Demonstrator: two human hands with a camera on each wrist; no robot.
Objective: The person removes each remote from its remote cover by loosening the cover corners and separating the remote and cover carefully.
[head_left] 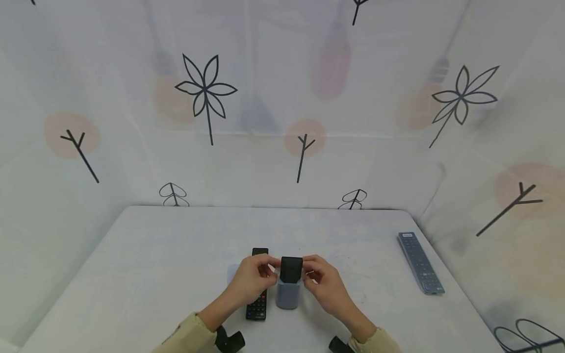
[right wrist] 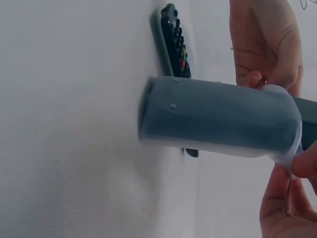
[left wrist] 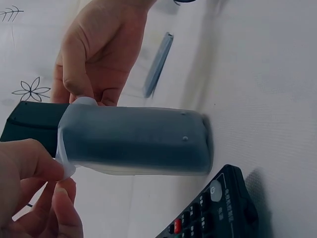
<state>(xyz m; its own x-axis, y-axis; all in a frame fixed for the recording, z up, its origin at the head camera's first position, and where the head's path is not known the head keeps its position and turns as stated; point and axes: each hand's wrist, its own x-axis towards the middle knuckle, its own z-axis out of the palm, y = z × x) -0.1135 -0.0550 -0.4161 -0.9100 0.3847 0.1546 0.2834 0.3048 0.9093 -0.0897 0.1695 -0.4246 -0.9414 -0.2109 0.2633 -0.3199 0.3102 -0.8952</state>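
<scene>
A dark remote control (head_left: 291,268) stands on end, most of its length inside a translucent silicone cover (left wrist: 133,141), its bare end showing above. My left hand (head_left: 251,280) pinches the cover's rim between thumb and fingers on one side. On the opposite side my right hand (head_left: 325,288) pinches the rim the same way. In the right wrist view the cover (right wrist: 218,119) has its closed end down at the table, and the rim is pulled outward at both hands. A second black remote (head_left: 256,312) lies beside them, partly hidden by my left hand.
A bluish-grey remote (head_left: 421,264) lies near the table's right edge. Part of a pale translucent piece (head_left: 231,271) shows behind my left hand. The white table (head_left: 176,235) meets a patterned cloth backdrop (head_left: 256,166) at the back and sides.
</scene>
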